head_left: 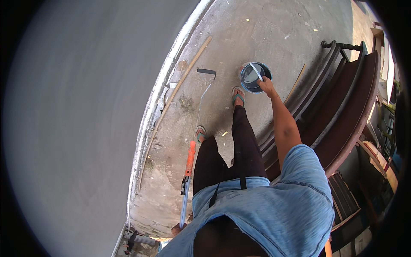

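Note:
My right hand (266, 87) closes round the pale handle (256, 71) of a round bucket (269, 70). Grey liquid, like paint, shows inside it. Whether the bucket stands on the floor or hangs just above it, I cannot tell. Low on my left side, my left hand (178, 229) grips the lower end of a paint roller's blue-grey pole (184, 207). From the pole run an orange handle (190, 155) and a thin bent wire. At the wire's far end is the dark roller head (206, 71), left of the bucket.
A smooth grey wall (85, 120) rises on the left with a white-splashed base. Along it lies a long wooden stick (184, 82). On the right is a dark brown bench (342, 98), with a thin strip (295, 83) beside it. My sandalled feet stand on stained concrete (282, 30).

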`<state>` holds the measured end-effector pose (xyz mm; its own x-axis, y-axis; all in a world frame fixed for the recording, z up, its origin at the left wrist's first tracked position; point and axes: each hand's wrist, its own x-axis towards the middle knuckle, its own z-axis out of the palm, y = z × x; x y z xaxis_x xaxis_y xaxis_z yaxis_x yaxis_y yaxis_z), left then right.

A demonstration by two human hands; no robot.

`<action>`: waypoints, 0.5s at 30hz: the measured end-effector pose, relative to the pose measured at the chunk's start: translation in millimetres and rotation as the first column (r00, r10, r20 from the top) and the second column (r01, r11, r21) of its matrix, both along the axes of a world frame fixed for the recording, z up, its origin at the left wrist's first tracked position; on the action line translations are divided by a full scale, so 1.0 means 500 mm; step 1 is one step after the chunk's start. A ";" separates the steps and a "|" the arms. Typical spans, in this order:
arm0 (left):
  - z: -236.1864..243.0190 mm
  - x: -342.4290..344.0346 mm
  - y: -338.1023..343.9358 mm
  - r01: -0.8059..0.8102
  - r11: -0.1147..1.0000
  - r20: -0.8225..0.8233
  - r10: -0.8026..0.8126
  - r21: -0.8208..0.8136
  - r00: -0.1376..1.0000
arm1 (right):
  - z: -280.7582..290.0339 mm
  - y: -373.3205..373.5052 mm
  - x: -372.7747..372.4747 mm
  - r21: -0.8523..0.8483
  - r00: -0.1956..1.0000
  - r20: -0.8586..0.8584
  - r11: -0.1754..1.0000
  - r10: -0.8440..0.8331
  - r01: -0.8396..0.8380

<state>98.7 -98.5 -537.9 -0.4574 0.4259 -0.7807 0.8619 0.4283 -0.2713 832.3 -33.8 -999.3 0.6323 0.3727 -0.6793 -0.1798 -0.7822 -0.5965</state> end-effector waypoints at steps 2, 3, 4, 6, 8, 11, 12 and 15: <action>-0.016 -0.067 0.002 0.037 0.997 0.059 -0.041 0.067 0.997 | 0.046 -0.041 -0.088 0.014 0.999 0.016 0.999 0.038 -0.038; -0.025 -0.097 -0.001 0.032 0.993 0.114 -0.045 0.110 0.993 | 0.088 -0.051 -0.133 -0.021 0.998 0.023 0.998 0.058 -0.057; -0.021 -0.117 0.011 0.032 0.986 0.170 -0.059 0.162 0.984 | 0.106 -0.085 -0.175 -0.025 0.997 0.045 0.998 0.064 -0.062; -0.013 -0.173 0.064 -0.044 0.963 0.373 -0.060 0.264 0.926 | 0.120 -0.142 -0.266 -0.027 0.995 0.073 0.998 0.067 -0.065; -0.026 -0.252 0.059 -0.012 0.943 0.357 -0.114 0.331 0.927 | 0.156 -0.175 -0.353 -0.061 0.998 0.037 0.997 0.059 -0.056; -0.007 -0.334 0.090 0.123 0.914 0.302 -0.252 0.387 0.919 | 0.142 -0.233 -0.476 -0.036 1.000 -0.008 0.999 0.010 -0.010; -0.009 -0.374 0.084 0.130 0.912 0.302 -0.260 0.389 0.917 | 0.137 -0.258 -0.524 -0.059 0.999 -0.048 0.998 0.016 -0.019; -0.023 -0.438 0.056 0.146 0.909 0.307 -0.278 0.390 0.910 | 0.097 -0.338 -0.666 -0.118 0.995 -0.098 0.993 0.005 -0.017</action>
